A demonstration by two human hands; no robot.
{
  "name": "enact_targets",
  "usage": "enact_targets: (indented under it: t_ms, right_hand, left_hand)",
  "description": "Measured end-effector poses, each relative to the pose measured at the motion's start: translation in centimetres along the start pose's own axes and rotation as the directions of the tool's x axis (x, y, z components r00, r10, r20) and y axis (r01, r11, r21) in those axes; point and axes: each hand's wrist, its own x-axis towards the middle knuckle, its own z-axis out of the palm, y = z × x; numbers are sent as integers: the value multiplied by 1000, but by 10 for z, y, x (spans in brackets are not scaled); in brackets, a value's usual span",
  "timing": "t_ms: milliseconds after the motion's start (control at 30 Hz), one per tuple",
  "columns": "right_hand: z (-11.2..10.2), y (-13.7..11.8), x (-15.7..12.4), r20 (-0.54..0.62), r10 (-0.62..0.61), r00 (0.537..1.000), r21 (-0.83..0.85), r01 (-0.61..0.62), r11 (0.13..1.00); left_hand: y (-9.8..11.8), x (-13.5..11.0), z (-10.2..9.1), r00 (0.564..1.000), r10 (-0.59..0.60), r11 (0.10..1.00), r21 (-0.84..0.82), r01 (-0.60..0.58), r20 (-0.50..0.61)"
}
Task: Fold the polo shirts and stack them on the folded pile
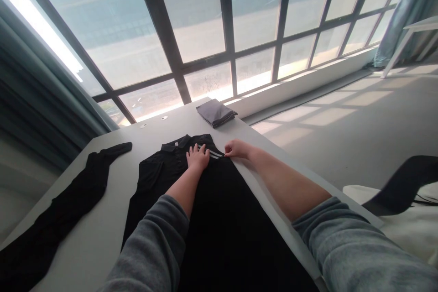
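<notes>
Table: long white table [112, 219], under the window.
Shirt: black collared shirt [219, 219], white-striped, spread flat on the table.
Garment: long black garment [68, 200], left of the shirt.
Cloth: folded grey cloth [215, 112], at the far edge.
Left hand [197, 157]: fingers spread, flat on the shirt.
Right hand [236, 148]: pinches the striped edge.

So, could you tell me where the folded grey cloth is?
Head view: the folded grey cloth sits at the table's far edge by the window, beyond the black shirt.
</notes>
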Motion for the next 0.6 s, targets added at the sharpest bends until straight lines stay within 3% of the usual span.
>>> enact_targets:
  t_ms: [133,267,467,600]
  right_hand:
    - [0,0,1,8,12,1000,-2,-12,1000]
    - [2,1,1,0,19,1000,0,-19,1000]
    - [5,2,3,-18,10,1000,6,-10,1000]
    - [3,-5,2,5,18,1000,-116,-18,993]
  left_hand:
    - [-8,-3,-5,999,-21,1000,15,21,27]
    - [-28,-23,-11,1000,-7,997,75,5,27]
    - [-89,-79,-21,998,56,968,246,-58,13]
    - [-131,-117,-31,996,81,960,268,-85,23]
